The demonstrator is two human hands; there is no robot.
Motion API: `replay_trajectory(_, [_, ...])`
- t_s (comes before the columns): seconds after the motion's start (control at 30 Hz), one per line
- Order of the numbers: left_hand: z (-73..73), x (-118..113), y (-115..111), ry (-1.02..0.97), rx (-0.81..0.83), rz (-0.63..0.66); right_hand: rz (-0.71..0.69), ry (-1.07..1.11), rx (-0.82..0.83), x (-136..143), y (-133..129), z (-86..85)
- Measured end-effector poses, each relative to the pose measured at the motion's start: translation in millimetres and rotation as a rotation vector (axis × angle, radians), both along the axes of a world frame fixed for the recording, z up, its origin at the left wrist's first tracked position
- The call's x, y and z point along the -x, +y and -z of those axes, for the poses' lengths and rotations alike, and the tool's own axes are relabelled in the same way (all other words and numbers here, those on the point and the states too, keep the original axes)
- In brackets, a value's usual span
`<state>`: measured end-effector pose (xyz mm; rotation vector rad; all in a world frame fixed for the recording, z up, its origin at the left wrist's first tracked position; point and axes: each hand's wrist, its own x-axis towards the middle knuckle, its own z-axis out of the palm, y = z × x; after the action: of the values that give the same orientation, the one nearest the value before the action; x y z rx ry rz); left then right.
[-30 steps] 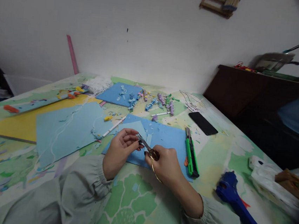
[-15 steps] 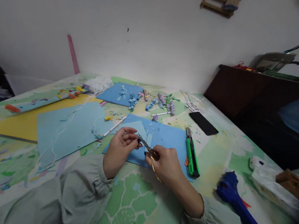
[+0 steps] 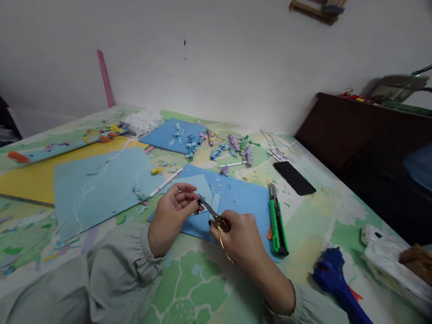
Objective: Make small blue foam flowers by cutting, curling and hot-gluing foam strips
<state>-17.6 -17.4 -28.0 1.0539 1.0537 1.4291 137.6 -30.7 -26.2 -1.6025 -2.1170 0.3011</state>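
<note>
Gold-handled scissors (image 3: 211, 212) sit in my right hand (image 3: 241, 236), their blades pointing up and left. The blade tips meet the fingertips of my left hand (image 3: 172, 216), whose thumb and fingers are pinched together. Whatever small piece lies in that pinch is too small to make out. Beneath both hands lies a blue foam sheet (image 3: 245, 200), with a light blue sheet (image 3: 198, 183) and a narrow light blue strip (image 3: 215, 202) on it. A green box cutter (image 3: 278, 224) rests at the sheet's right edge, blade out.
Light blue (image 3: 110, 187) and yellow (image 3: 20, 173) sheets lie at left. Curled foam pieces (image 3: 233, 146) and white sticks (image 3: 166, 182) are scattered behind my hands. At right are a black phone (image 3: 294, 178), a blue tool (image 3: 344, 291) and a plastic bag (image 3: 393, 265).
Both hands stay almost in place. The scissor tips and my left fingertips have shifted only very slightly.
</note>
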Motion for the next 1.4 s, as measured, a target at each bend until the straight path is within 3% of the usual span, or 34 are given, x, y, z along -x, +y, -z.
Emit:
replay_trajectory(0.57, [1.0, 1.6, 1.1, -0.032, 0.001, 0.020, -0.009, 0.040, -0.010, -0.1, -1.6, 1.4])
replay_trajectory(1.07, [-8.6, 1.2, -4.2, -0.225, 0.141, 0.105, -0.070, 0.219, 0.058, 1.8, -0.8, -0.9])
replay_trajectory(1.4, [-8.9, 5.0, -4.3, -0.298, 0.215, 0.150, -0.125, 0.366, 0.268, 2.5, 2.0, -0.9])
